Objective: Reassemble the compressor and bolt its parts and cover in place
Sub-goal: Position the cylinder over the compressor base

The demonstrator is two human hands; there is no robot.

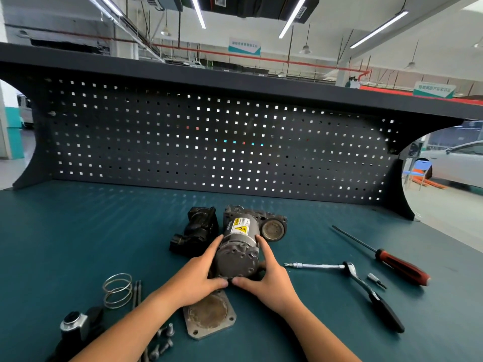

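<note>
Compressor (239, 253) lies mid-bench (78, 231). Left hand (198, 276) and right hand (269, 279) grip its two sides, thumbs near each other below. Black housing (196, 231) just beside, left. Cover plate (209, 317) and bolts (164, 340) near front edge. Ratchet (360, 283), screwdriver (386, 257) right. Open bench far left, back to pegboard (209, 142).

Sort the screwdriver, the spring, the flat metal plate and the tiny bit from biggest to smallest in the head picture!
1. screwdriver: longest, but thin.
2. metal plate: broader and nearer the camera, so first place is unsure.
3. spring.
4. tiny bit.
</note>
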